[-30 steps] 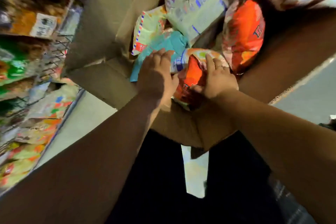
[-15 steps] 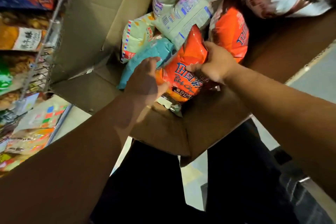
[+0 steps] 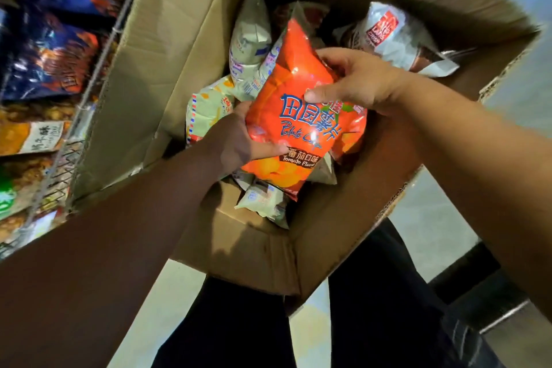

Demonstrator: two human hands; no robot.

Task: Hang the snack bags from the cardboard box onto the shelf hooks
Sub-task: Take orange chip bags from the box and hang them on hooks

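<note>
An orange potato chip bag is raised above the open cardboard box. My left hand grips its lower left edge. My right hand pinches its right side, thumb on the front. A second orange bag shows just behind it under my right hand; whether that hand holds it too is unclear. Inside the box lie pale cream bags, a cream bag with a striped edge, a small cream bag and a silver and brown bag.
The wire shelf stands at the left, close against the box. On it hang dark blue snack bags and, lower down, orange and green packs. My dark trousers and pale floor lie below the box.
Both hands have lifted the orange bag up out of the pile, and it now faces me upright. The view has swung so the whole box shows.
</note>
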